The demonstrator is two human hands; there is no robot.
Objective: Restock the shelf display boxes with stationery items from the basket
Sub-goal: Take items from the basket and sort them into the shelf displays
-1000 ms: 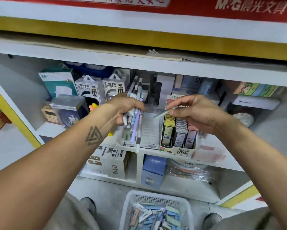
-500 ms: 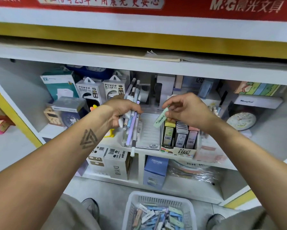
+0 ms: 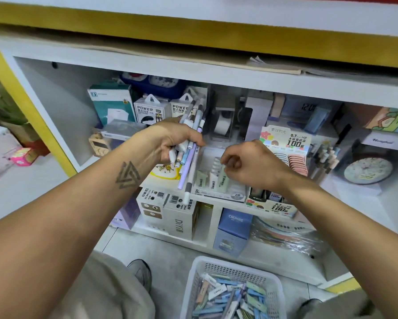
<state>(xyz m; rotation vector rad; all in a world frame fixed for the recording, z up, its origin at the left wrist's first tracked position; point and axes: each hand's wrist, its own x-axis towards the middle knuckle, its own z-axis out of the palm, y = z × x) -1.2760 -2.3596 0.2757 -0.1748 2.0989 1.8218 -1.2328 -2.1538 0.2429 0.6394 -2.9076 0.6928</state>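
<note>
Left hand fisted around a bundle of pastel pens, parked just left of the 2B display box — held as a ready supply, tips angled down past the box's front-left corner, clear of the slots. Right hand curled over the same box, fingertips pinching a pale green lead case, lowering it upright beside the few cases standing in the box; exact fingertip contact partly hidden by the knuckles. Box mostly unfilled, so judged early in restocking this one. Just right of the box, a 0.7 HB lead display packed with round-topped tubes — looks full already. White basket on the floor below the box, between the feet, loaded with more flat cases in blue, green, white. Probably next: release the case squarely so it stays standing, then reach down for another. Risk: neighbouring cases tipping in the loose row.
</note>
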